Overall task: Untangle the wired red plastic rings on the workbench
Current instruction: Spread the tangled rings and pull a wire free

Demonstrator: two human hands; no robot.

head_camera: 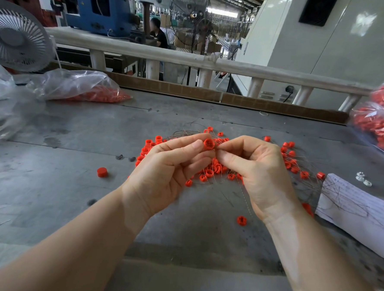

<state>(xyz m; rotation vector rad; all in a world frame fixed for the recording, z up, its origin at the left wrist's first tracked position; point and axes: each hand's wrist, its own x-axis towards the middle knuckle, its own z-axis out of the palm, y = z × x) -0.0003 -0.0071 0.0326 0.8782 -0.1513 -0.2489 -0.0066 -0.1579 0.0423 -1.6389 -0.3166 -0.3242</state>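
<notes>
Red plastic rings [214, 167] on thin wires lie in a messy pile in the middle of the grey workbench [74, 138], under and behind both hands. The left hand [169, 166] is lifted above the pile and pinches one red ring [208, 144] between its thumb and first finger. The right hand [252, 164] is right next to it, and its thumb and first finger are pressed together at the edge of that same ring, where a thin wire [216, 147] sticks out; it looks like it is pinching the wire, but the wire is too thin to be sure. A few rings sit alone: one [101, 172] to the left of the pile and one [241, 220] on the near side, by the right wrist. At the right edge lies a white paper [358, 207] with handwriting on it, too small to read, with loose wires lying across it. Just beyond it sit some small white parts [363, 179]. A clear bag of red parts [381, 125] is at the far right, and another clear bag of red parts [84, 89] lies far left. A grey fan [17, 38] stands at the far left corner. Beyond the white rail [169, 54] a person [158, 34] sits by a blue machine [100, 7].
</notes>
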